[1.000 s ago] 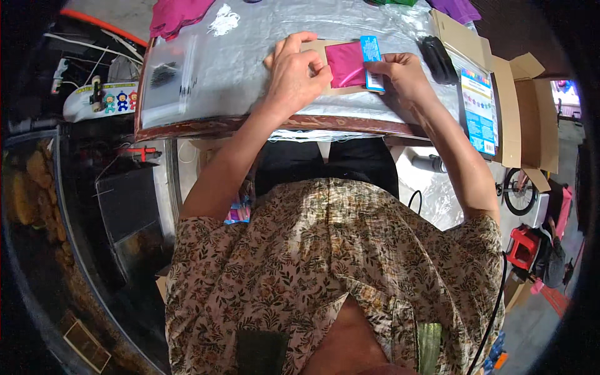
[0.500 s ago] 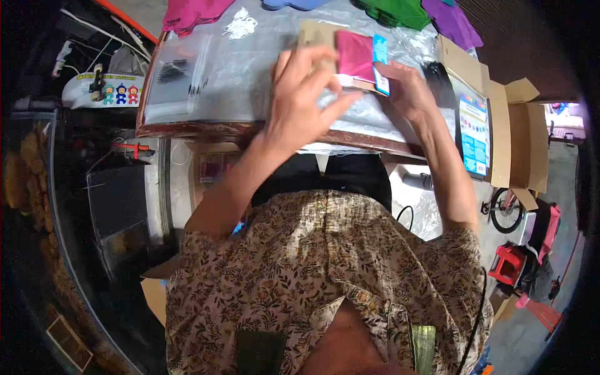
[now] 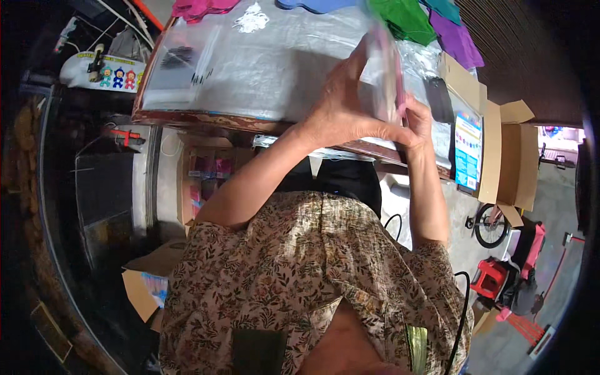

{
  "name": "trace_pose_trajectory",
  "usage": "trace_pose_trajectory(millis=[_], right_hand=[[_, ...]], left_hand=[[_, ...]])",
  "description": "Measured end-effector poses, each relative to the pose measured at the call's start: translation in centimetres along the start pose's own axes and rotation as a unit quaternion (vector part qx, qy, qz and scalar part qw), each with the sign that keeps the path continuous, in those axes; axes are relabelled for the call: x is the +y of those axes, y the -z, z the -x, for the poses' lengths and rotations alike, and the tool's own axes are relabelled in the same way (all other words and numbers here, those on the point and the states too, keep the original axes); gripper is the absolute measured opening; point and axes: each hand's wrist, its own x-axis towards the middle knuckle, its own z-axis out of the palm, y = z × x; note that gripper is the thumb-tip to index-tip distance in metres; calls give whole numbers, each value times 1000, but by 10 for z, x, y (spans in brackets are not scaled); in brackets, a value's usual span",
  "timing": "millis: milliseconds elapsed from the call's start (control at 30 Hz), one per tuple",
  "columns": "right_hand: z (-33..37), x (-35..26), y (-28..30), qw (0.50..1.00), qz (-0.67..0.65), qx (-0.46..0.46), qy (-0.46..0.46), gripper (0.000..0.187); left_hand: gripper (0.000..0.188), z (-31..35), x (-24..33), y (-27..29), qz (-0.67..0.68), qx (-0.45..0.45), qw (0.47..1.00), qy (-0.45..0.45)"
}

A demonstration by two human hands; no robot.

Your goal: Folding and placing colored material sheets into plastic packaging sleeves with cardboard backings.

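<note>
A flat packet (image 3: 390,75) with pink cloth is tilted up on edge above the table's front edge, blurred by motion. My left hand (image 3: 344,106) lies against its left side, fingers reaching up along it and thumb stretched below toward my right hand. Gripping the packet's lower right edge, my right hand (image 3: 417,122) has its fingers partly hidden behind it. The blue label seen before cannot be made out now.
On the plastic-covered table (image 3: 262,81) lie clear bags (image 3: 172,81), white strings (image 3: 252,19), and pink (image 3: 200,7), green (image 3: 406,22) and purple (image 3: 453,37) cloth pieces. An open cardboard box (image 3: 519,156) and a blue-and-white printed card (image 3: 467,150) stand right.
The packet has turned from lying nearly flat to standing on edge. My left hand, apart from it before, has moved right and onto it. The view has shifted slightly.
</note>
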Motion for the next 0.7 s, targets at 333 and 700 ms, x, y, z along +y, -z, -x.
trace_pose_trajectory(millis=[333, 700], right_hand=[[5, 4, -23, 999, 13, 18, 28, 29], [-1, 23, -48, 991, 43, 80, 102, 18]], left_hand=[[100, 6, 9, 12, 59, -17, 997, 39], [29, 17, 6, -9, 431, 191, 852, 228]])
